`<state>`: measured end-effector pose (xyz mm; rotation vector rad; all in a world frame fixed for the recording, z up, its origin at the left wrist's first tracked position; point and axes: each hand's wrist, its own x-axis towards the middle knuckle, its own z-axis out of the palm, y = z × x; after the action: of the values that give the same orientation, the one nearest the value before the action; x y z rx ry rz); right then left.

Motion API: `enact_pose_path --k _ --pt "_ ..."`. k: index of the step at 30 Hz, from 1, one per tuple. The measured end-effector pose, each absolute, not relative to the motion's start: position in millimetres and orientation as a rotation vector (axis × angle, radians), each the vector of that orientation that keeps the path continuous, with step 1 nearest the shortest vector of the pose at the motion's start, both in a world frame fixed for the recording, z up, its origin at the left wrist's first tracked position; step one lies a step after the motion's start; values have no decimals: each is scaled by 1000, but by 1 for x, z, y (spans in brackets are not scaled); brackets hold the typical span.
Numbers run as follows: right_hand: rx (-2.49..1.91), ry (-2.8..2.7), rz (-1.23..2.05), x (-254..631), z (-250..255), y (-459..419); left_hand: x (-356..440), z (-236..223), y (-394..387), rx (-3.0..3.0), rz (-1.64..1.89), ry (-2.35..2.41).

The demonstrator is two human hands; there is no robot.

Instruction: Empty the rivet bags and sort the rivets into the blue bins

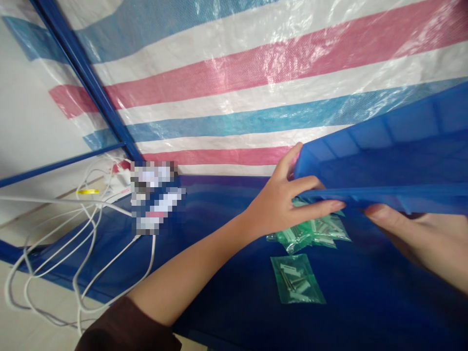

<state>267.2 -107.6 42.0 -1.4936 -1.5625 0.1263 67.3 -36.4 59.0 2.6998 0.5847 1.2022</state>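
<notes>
A blue plastic bin (387, 146) is tilted above the blue shelf (226, 292), its inside facing me. My left hand (283, 195) grips the bin's left end, fingers around the corner and rim. Along the near rim, my right hand (413, 234) holds on from below, its thumb at the edge and most fingers hidden. Under the left hand lies a pile of small clear green bags (310, 231), partly covered by hand and bin. Closer to me, a single green bag (298, 280) lies flat, with screws and pale plugs showing inside.
Left on the shelf stand blurred-out items (157, 200). White cables (93, 234) loop off the left edge, near a power strip (117, 192). A blue metal post (87, 73) rises before striped plastic sheeting (234, 73) at the back.
</notes>
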Motion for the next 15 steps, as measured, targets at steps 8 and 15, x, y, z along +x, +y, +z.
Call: enact_pose_path --k 8,15 --pt "-1280 -2129 116 263 14 -84 -22 82 40 2718 1393 1086" --pt "-1338 -2198 34 265 3 -77 -87 33 86 2540 1178 1468"
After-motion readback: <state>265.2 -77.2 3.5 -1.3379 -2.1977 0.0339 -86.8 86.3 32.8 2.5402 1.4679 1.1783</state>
